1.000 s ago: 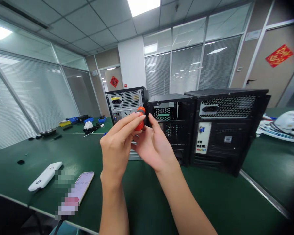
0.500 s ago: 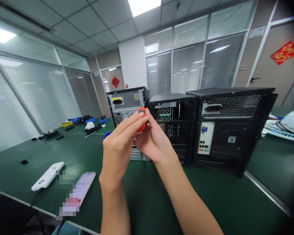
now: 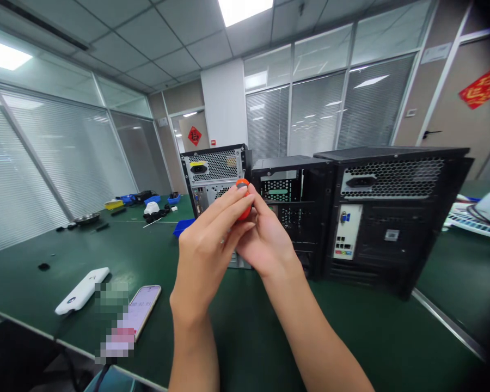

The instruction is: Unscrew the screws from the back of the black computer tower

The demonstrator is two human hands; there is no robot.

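Observation:
Both hands are raised in front of a row of computer cases and meet around an orange-red screwdriver handle (image 3: 242,182) with a dark grey band. I see the handle nearly end-on; its shaft and tip are hidden. My left hand (image 3: 204,231) comes from the left, its fingers closed over the handle. From the right, my right hand (image 3: 269,239) has thumb and fingers closed on the same handle. Behind them stand a silver-backed case (image 3: 220,169) and an open black case (image 3: 322,218). Whether the screwdriver touches either one, I cannot tell.
Right of the hands is another black computer case (image 3: 386,218). On the green table (image 3: 139,370) lie a phone (image 3: 147,299) and a white device (image 3: 81,291). A blue bin (image 3: 183,228) sits behind my left hand. A white fan-like grille (image 3: 477,223) lies far right.
The view has shifted slightly, so the scene and hands sit a little further right. Both hands keep hold of the screwdriver, with the fingers slightly repositioned.

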